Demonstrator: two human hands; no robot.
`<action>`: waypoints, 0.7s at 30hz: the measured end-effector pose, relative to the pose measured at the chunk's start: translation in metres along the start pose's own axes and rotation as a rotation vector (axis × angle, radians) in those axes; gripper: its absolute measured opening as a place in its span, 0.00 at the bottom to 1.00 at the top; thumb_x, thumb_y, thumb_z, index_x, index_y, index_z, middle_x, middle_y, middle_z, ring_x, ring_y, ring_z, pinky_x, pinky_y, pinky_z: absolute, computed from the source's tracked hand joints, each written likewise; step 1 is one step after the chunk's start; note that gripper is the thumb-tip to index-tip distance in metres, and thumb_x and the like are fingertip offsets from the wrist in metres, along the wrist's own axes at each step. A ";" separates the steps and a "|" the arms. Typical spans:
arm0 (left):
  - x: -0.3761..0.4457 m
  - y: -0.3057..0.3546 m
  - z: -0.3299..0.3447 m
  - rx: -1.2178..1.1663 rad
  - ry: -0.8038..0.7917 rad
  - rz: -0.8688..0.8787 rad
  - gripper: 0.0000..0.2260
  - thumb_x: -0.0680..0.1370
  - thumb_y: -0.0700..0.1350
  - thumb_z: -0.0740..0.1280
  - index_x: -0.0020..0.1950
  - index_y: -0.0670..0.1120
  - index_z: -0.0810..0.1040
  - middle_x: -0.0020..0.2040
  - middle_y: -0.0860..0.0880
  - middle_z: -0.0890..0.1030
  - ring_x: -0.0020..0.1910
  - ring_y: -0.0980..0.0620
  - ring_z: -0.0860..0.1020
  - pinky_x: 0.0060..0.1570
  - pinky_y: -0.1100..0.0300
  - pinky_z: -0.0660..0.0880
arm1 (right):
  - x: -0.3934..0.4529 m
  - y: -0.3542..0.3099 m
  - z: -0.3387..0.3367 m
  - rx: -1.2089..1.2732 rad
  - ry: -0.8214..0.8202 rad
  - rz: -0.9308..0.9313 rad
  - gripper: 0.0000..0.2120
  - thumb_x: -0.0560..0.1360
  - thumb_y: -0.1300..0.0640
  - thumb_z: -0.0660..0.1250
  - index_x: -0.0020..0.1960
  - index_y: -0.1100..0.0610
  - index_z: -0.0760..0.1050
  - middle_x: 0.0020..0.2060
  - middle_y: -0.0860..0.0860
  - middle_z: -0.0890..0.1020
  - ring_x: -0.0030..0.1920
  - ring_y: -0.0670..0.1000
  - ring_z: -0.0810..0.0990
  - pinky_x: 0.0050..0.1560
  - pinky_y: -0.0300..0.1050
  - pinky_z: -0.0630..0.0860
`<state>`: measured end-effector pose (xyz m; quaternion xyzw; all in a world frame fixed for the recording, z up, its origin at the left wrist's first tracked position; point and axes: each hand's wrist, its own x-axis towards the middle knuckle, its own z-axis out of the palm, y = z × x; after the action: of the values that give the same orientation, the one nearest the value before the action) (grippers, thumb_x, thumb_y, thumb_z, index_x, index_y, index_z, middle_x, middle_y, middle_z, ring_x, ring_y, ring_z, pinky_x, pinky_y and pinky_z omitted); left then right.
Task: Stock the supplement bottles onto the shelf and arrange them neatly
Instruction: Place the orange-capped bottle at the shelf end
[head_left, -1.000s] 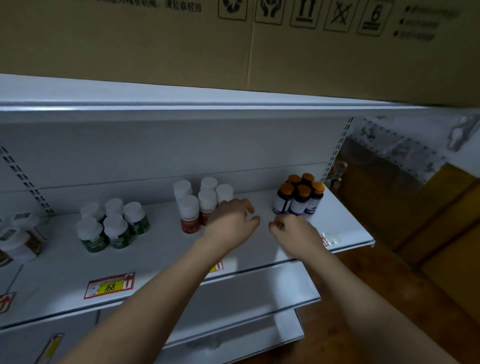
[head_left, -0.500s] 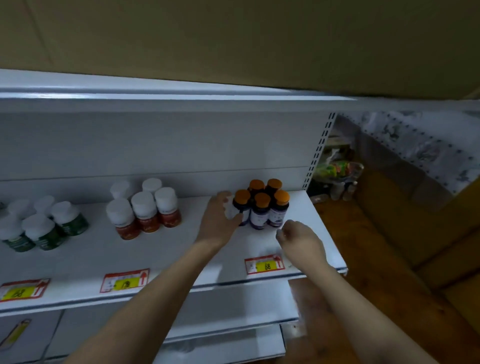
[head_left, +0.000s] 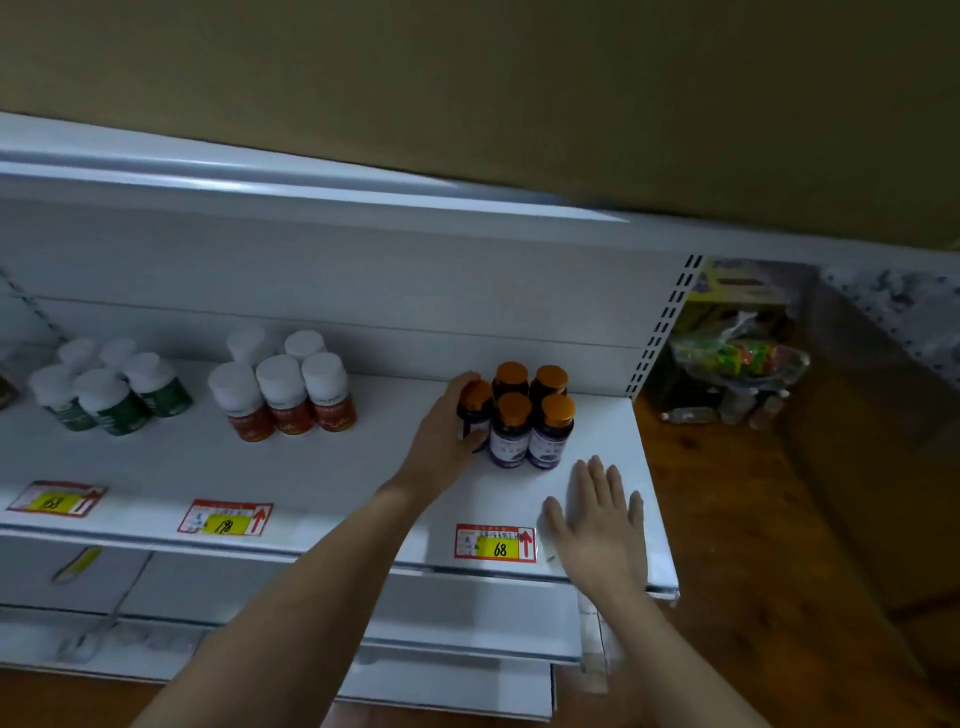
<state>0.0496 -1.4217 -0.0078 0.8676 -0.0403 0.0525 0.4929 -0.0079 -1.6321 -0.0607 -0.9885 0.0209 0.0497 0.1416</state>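
Tidying stage, by the look of it — bottles already on the shelf (head_left: 363, 483), only squaring-up left. Left hand (head_left: 447, 431) curled round the front-left bottle of the orange-capped bottles (head_left: 524, 415), fingers wrapping its far side, seemingly nudging it in against its neighbours. Right hand (head_left: 597, 514) flat on the shelf just in front and to the right of that cluster, fingers straight and spread, grasping nothing. Cluster upright near the shelf's right end, above the price tag (head_left: 496, 543) marked 68. Further left of the cluster, red-labelled white-capped bottles (head_left: 283, 392); further left again, green-labelled ones (head_left: 111, 387) — both groups upright and bunched. Next move probably a gentle push from both sides to close gaps, without tipping the tall, narrow bottles. No box or bin of stock in view; contents of the bottles not visible.
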 end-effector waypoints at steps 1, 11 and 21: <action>0.001 -0.002 0.001 0.000 0.005 0.002 0.27 0.77 0.35 0.69 0.73 0.49 0.65 0.63 0.52 0.74 0.61 0.52 0.73 0.60 0.59 0.69 | 0.000 0.000 0.001 0.002 0.009 0.000 0.35 0.81 0.36 0.45 0.81 0.51 0.41 0.81 0.48 0.41 0.79 0.50 0.36 0.76 0.53 0.32; -0.020 -0.016 -0.014 -0.050 -0.050 0.021 0.29 0.77 0.30 0.67 0.73 0.53 0.66 0.69 0.51 0.73 0.67 0.51 0.72 0.66 0.60 0.70 | 0.004 0.002 -0.006 0.156 -0.015 0.024 0.32 0.81 0.36 0.49 0.81 0.49 0.50 0.81 0.45 0.47 0.80 0.48 0.41 0.75 0.49 0.33; -0.056 0.011 -0.056 -0.536 -0.127 -0.328 0.25 0.74 0.34 0.74 0.67 0.47 0.69 0.60 0.42 0.80 0.47 0.49 0.83 0.41 0.58 0.80 | -0.035 -0.042 -0.051 0.879 0.069 -0.020 0.12 0.81 0.62 0.62 0.57 0.47 0.77 0.54 0.42 0.81 0.55 0.40 0.78 0.55 0.34 0.73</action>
<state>-0.0105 -1.3778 0.0230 0.7034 0.0572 -0.0943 0.7022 -0.0358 -1.6054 0.0034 -0.8355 0.0350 0.0015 0.5484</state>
